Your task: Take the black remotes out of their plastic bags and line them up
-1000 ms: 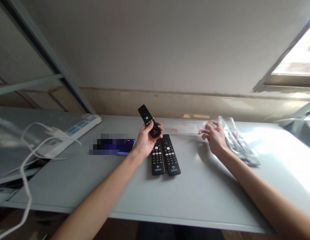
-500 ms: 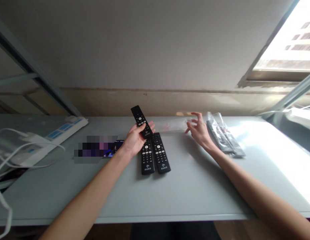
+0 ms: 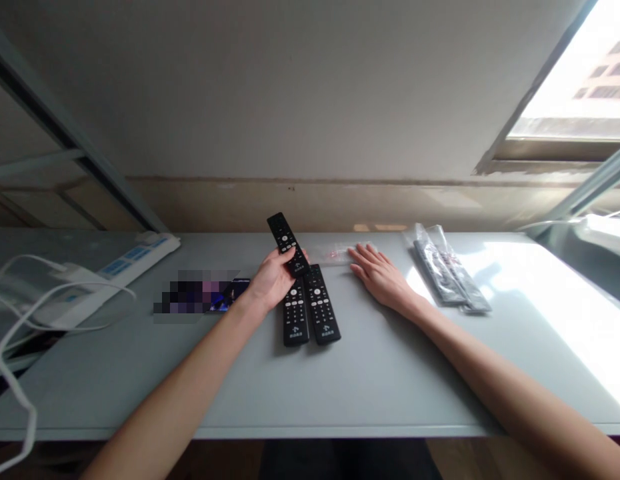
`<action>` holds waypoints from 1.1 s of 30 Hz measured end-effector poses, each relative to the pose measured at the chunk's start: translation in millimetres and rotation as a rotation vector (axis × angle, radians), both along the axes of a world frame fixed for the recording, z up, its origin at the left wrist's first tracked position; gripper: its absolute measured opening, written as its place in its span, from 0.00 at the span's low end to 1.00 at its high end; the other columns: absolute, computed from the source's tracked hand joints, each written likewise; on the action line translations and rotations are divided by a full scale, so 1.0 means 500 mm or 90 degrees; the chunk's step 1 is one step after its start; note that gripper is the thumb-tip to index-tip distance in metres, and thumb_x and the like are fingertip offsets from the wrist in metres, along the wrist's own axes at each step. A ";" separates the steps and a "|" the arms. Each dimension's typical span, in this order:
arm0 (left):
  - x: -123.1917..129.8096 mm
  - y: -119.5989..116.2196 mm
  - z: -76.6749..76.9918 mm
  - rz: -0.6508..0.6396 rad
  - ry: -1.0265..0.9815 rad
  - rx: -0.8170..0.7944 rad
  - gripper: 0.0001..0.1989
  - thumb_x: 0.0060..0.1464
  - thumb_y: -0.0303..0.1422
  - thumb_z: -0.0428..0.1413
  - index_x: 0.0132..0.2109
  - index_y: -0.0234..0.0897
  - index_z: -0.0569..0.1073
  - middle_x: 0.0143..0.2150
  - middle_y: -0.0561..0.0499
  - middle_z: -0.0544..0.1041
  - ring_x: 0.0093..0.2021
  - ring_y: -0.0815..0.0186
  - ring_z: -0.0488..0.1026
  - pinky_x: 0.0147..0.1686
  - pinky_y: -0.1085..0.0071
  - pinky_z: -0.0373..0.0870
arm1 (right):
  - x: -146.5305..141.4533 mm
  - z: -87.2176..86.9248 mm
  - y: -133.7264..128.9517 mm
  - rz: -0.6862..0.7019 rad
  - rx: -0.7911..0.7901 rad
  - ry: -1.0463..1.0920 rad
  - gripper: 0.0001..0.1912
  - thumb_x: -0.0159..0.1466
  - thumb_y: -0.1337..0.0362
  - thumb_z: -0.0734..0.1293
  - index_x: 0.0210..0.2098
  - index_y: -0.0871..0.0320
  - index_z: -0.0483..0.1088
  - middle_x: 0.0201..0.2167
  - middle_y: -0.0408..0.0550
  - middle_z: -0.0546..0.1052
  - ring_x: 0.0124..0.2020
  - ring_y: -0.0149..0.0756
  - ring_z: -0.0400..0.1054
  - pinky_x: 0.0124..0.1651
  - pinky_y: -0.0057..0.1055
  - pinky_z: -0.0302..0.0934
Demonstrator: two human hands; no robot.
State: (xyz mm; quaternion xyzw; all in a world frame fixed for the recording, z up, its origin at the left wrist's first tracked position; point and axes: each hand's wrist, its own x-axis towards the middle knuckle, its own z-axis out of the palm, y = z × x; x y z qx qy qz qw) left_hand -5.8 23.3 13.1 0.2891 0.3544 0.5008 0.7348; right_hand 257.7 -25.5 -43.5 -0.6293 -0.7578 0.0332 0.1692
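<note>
My left hand (image 3: 274,280) grips a black remote control (image 3: 286,241), tilted up above the desk with its buttons facing me. Below it, two more black remotes lie side by side: the left remote (image 3: 295,317) and the right remote (image 3: 323,313). The upper end of the left one is partly covered by my hand and the held remote. My right hand (image 3: 383,275) rests palm down with its fingers stretched out. Its fingertips touch the end of a clear plastic sleeve (image 3: 330,253) that lies flat near the back of the desk.
Two remotes in plastic sleeves (image 3: 447,270) lie at the right on the grey desk (image 3: 390,380). A white power strip (image 3: 135,263) with white cables (image 3: 60,288) stands at the left. Near my left forearm lies a dark printed item (image 3: 230,295), partly blurred out.
My right hand has come down and a little left from a raised, curled pose, and now lies flat on the sleeve's end. My left hand still holds the remote, shifted slightly right.
</note>
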 end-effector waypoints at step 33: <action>-0.015 -0.032 -0.019 -0.115 0.830 0.761 0.22 0.67 0.42 0.62 0.27 0.38 0.66 0.29 0.53 0.70 0.32 0.65 0.65 0.36 0.67 0.59 | -0.024 0.100 -0.058 -0.131 -0.225 0.690 0.24 0.65 0.41 0.69 0.34 0.56 0.69 0.23 0.39 0.64 0.21 0.29 0.57 0.22 0.29 0.47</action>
